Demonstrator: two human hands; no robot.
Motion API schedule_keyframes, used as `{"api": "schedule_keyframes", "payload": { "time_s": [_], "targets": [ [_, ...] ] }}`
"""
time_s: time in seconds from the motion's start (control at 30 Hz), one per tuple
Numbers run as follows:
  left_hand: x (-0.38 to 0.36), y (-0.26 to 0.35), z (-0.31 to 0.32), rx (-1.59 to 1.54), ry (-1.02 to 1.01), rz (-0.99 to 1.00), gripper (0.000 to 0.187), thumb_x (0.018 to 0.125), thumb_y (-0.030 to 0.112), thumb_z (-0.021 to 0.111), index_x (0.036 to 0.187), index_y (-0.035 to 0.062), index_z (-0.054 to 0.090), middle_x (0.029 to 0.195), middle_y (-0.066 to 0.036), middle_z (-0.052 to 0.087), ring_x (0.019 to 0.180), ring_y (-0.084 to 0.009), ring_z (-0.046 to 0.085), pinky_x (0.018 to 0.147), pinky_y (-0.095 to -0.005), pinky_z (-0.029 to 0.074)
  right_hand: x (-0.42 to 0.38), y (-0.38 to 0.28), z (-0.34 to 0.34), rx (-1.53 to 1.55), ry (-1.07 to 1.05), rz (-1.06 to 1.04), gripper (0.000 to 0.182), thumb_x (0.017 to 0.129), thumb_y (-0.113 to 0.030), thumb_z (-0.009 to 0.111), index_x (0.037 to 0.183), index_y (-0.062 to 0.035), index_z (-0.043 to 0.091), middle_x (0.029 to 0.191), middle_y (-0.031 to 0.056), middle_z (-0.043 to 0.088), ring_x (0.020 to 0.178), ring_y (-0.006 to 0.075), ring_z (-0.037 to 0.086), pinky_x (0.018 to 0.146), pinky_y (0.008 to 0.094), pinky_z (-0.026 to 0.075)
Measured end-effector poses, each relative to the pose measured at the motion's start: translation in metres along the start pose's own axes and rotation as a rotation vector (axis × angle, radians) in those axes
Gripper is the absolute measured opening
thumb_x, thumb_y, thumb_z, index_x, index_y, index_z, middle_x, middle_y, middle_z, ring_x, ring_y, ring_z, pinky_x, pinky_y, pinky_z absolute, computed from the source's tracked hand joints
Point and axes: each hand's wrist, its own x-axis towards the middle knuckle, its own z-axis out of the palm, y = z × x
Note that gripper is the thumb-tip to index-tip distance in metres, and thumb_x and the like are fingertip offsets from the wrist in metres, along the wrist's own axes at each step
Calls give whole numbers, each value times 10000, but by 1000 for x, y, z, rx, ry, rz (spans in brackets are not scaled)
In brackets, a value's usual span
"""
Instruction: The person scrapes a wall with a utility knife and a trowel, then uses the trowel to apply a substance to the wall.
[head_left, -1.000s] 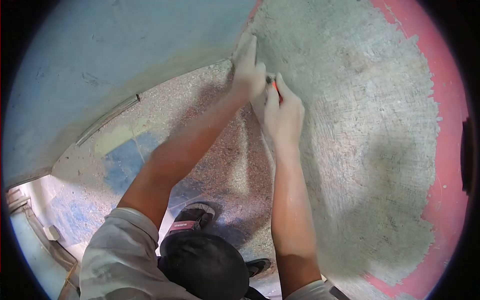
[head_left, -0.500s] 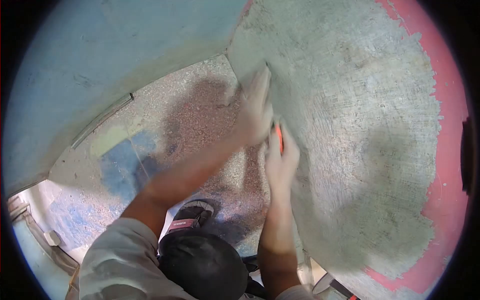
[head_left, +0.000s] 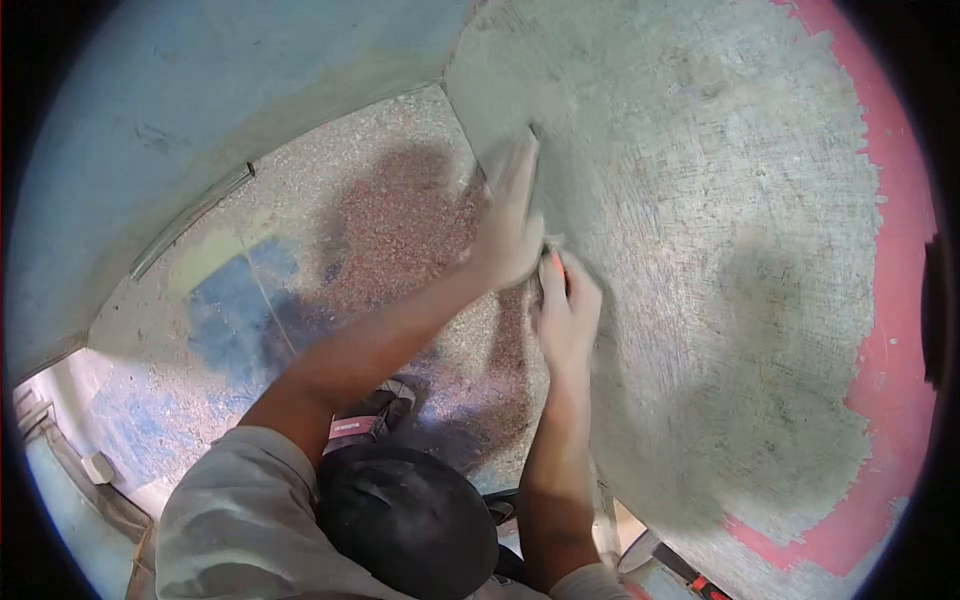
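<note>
My right hand (head_left: 570, 315) is closed around the orange-and-black handle of a scraper (head_left: 559, 264), low against the grey-green scuffed wall (head_left: 720, 200). Just beyond it, my left hand (head_left: 510, 225) lies with its fingers stretched out and close together, pointing up along the wall's lower edge. A thin dark edge shows beside those fingertips; the rest of the scraper's blade is hidden beneath the left hand. The two hands nearly touch at the handle.
A speckled floor (head_left: 400, 130) with blue paint patches lies to the left, below a blue curved wall (head_left: 240, 70). Pink paint (head_left: 895, 330) borders the scuffed wall. At bottom right is a putty knife (head_left: 690, 572) with a red-and-black handle. My shoe (head_left: 370, 415) stands below.
Both hands stay nearly in place, the right one slightly lower. The view has shifted a little, and more of the putty knife at bottom right now shows.
</note>
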Motion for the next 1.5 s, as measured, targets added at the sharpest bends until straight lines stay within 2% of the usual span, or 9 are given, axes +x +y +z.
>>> {"api": "schedule_keyframes", "payload": {
  "time_s": [0.1, 0.37, 0.53, 0.67, 0.87, 1.0, 1.23, 1.33, 1.5],
  "targets": [
    [-48, 32, 16, -6, -93, 71, 897, 757, -127, 403, 1623, -66, 178, 1690, -273, 198, 1602, -382, 125, 1307, -430, 115, -63, 2, -11, 326, 78, 187, 224, 1073, -212, 552, 983, -29, 647, 689, -44, 504, 511, 23, 398, 439, 230, 277],
    [19, -11, -6, -19, 90, 68, 839, 815, -120, 381, 1632, -18, 220, 1689, -243, 241, 1590, -371, 186, 1303, -408, 148, 8, -29, 6, 335, -30, 290, 244, 1070, -175, 553, 885, -32, 623, 712, -45, 505, 580, 28, 430, 489, 229, 339],
    [-43, 17, 11, -15, -108, -14, 873, 815, -78, 442, 1645, -2, 179, 1710, -234, 176, 1592, -386, 169, 1285, -398, 190, -46, -15, 1, 345, 87, 247, 265, 1065, -204, 562, 849, -56, 609, 679, -42, 483, 496, 32, 381, 429, 236, 273],
    [-31, 2, 11, 70, -22, 31, 849, 839, -82, 402, 1649, 9, 167, 1700, -250, 191, 1580, -425, 178, 1267, -412, 251, -35, 2, 2, 201, 75, 191, 257, 1060, -210, 570, 880, -39, 639, 686, -34, 506, 495, 37, 400, 433, 242, 275],
    [21, -42, -11, -115, 59, -51, 830, 842, -85, 380, 1643, -3, 178, 1685, -250, 241, 1587, -400, 172, 1296, -437, 153, 37, 5, 32, 128, -18, 119, 272, 1059, -220, 585, 901, -9, 655, 698, -28, 531, 496, 38, 416, 432, 241, 279],
    [-14, -9, 1, -18, -6, 47, 835, 833, -79, 397, 1638, -15, 185, 1687, -248, 236, 1588, -390, 175, 1292, -434, 173, -13, -5, 19, 216, 92, 215, 264, 1056, -213, 591, 894, -14, 656, 703, -26, 542, 504, 40, 423, 436, 234, 290],
    [26, -43, -18, -87, 51, -4, 789, 870, -66, 397, 1631, -33, 192, 1684, -251, 242, 1585, -381, 191, 1292, -426, 185, 35, -18, 32, 206, -35, 238, 313, 1055, -259, 593, 845, -30, 634, 693, -23, 517, 504, 50, 420, 433, 249, 295],
    [-4, -14, -8, -65, -39, -14, 801, 858, -72, 394, 1632, -30, 192, 1688, -249, 235, 1587, -377, 186, 1296, -425, 169, -11, -9, 16, 56, 70, 94, 241, 1062, -210, 583, 951, -10, 659, 697, -40, 506, 502, 33, 413, 434, 237, 304],
    [-30, 33, 9, -88, -38, 44, 826, 838, -81, 395, 1635, -27, 186, 1685, -255, 239, 1587, -379, 188, 1299, -427, 158, -57, -36, -10, 233, 156, 274, 197, 1060, -176, 585, 994, -11, 668, 702, -51, 507, 504, 15, 407, 435, 212, 309]
  ]
}}
